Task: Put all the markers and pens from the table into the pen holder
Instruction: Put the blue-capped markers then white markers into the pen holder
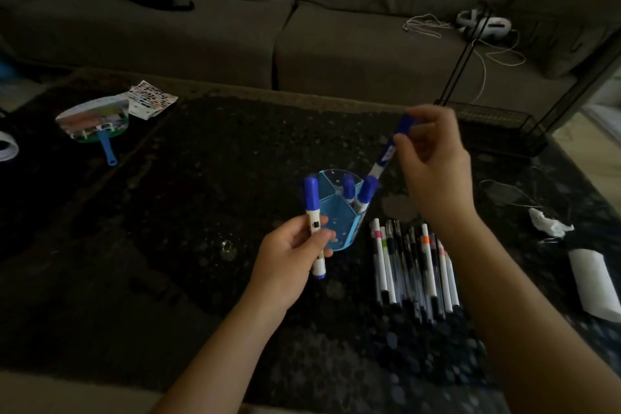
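A clear blue pen holder [337, 228] with inner dividers stands on the dark table, and two blue-capped markers [364, 193] stand in its right compartment. My left hand [289, 259] grips a blue-capped white marker [312, 208] upright, just left of the holder. My right hand [433, 161] pinches another blue marker [389, 148] by its upper end, tilted, with its lower tip over the holder's right rim. A row of several pens and thin markers [413, 265] lies on the table right of the holder, under my right forearm.
A hand fan with a blue handle [95, 123] and a printed sheet [151, 99] lie far left. Crumpled paper [547, 222] and a white roll [594, 282] sit at the right. A black wire rack [497, 124] stands at the back right, with a grey sofa [302, 10] behind the table.
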